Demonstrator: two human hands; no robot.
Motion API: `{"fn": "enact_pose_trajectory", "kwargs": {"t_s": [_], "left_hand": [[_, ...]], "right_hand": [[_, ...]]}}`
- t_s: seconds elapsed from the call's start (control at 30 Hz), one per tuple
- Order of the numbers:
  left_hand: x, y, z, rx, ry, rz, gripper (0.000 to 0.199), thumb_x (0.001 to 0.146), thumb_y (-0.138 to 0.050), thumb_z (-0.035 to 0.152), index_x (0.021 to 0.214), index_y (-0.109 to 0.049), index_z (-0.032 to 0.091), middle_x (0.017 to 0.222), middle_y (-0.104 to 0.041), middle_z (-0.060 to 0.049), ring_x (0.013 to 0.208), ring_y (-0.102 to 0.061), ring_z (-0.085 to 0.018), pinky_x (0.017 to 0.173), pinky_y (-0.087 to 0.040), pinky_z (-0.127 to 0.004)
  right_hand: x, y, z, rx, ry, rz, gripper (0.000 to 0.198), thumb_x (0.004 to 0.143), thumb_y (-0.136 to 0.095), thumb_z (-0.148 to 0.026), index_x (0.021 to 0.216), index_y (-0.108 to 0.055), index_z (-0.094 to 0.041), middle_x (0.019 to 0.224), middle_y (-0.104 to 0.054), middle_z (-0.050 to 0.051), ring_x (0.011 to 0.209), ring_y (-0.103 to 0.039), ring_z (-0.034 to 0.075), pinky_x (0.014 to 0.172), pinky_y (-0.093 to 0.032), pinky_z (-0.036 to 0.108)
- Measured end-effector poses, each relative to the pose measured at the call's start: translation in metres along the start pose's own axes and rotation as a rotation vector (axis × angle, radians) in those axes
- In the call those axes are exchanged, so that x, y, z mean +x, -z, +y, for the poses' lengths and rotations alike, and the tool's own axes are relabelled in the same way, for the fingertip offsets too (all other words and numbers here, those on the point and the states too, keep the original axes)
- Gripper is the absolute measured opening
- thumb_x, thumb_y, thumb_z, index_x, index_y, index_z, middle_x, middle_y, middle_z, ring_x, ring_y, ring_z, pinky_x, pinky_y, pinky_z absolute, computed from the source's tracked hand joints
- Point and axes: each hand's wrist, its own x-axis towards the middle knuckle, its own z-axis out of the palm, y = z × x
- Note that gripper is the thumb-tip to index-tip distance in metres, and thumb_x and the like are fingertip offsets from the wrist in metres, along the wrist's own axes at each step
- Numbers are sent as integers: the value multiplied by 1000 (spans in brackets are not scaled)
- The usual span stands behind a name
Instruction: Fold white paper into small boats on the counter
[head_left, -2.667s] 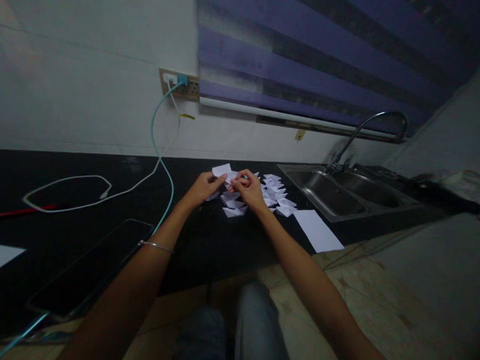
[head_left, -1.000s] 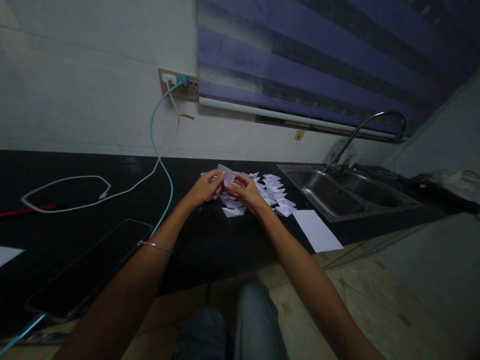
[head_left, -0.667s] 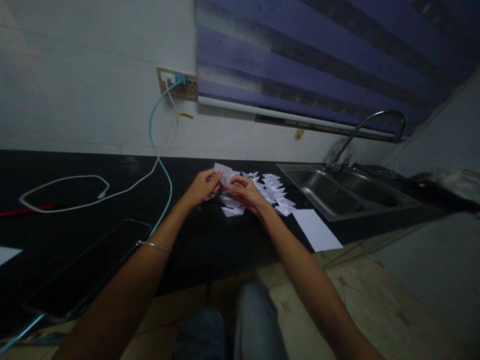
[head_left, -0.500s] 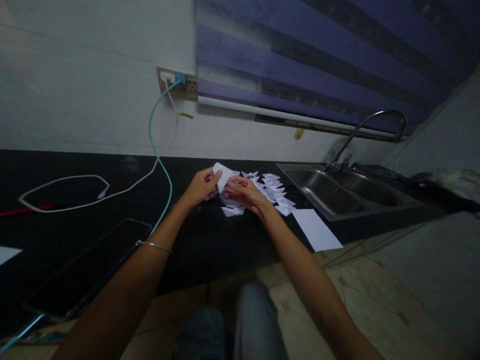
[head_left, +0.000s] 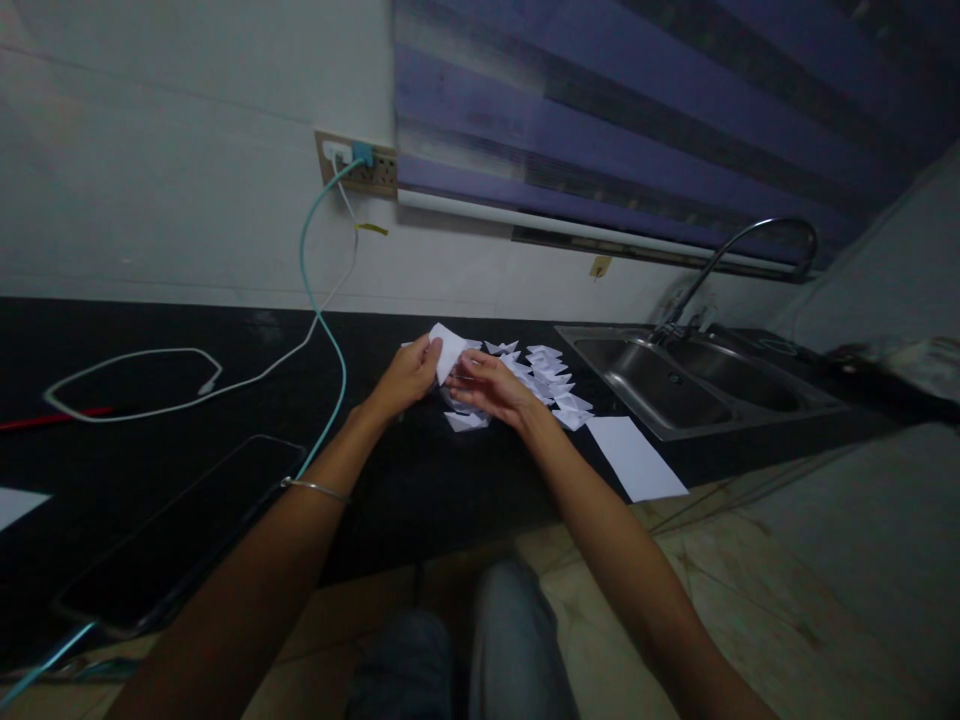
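A white folded paper point(head_left: 448, 348) is held up over the dark counter. My left hand point(head_left: 409, 378) grips its left side, with the thumb on the face toward me. At the paper's lower right edge, my right hand point(head_left: 493, 387) has its thumb and fingertips closed on it; part of those fingers is hidden. Several white folded paper pieces with pointed ends, like small boats point(head_left: 550, 372), lie in rows just right of my hands. More folded pieces point(head_left: 466, 421) lie under my right hand, partly covered by it.
A blank white sheet point(head_left: 636, 458) lies at the counter's front edge, left of the steel sink point(head_left: 667, 428). On the left are a phone point(head_left: 187, 530), a red pen-like stick point(head_left: 56, 418), a white cable point(head_left: 124, 418) and a teal cable point(head_left: 343, 360). Another sheet point(head_left: 19, 506) shows at the left edge.
Both hands stay at the same spot with the folded paper. The fingers of my right hand have shifted slightly along its edge. The whole view has moved a little.
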Motion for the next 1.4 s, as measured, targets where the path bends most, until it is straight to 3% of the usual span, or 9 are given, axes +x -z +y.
{"fn": "enact_pose_trajectory", "kwargs": {"t_s": [0.27,0.77,1.0,1.2,1.4], "left_hand": [[0,-3,-1,12,0,48,35,100,-37,42,76,-49,20,64,-47,2,58,-46,-13,54,-34,-25],[-6,-4,-2,135,10,-122,40,101,-35,44,80,-58,20,72,-62,-4,66,-57,-19,62,-42,-28],[-3,-10,-4,56,-80,-189,26,95,-43,29,82,-62,18,81,-68,-8,79,-61,-21,78,-49,-32],[-1,-12,-5,49,-112,-195,37,99,-31,28,98,-65,14,98,-70,-12,95,-63,-23,95,-47,-39],[-3,-15,-3,64,-46,-113,50,103,-22,39,113,-61,10,103,-70,-15,99,-64,-25,96,-48,-42]], "right_hand": [[-2,-6,1,-50,11,4,33,68,-86,-36,84,-62,-20,81,-66,3,79,-64,15,66,-58,27],[-2,0,3,-163,-11,-39,34,65,-87,-38,85,-65,-21,81,-67,1,73,-62,13,64,-53,25],[2,2,6,-181,-44,44,33,63,-89,-34,71,-60,-18,67,-60,-4,59,-55,7,58,-47,22],[4,-2,5,-189,57,166,40,56,-92,-32,70,-56,-19,63,-60,-6,58,-57,9,58,-49,22],[6,0,6,-208,125,205,36,56,-91,-32,73,-62,-19,66,-63,-5,60,-58,8,60,-50,22]]}}
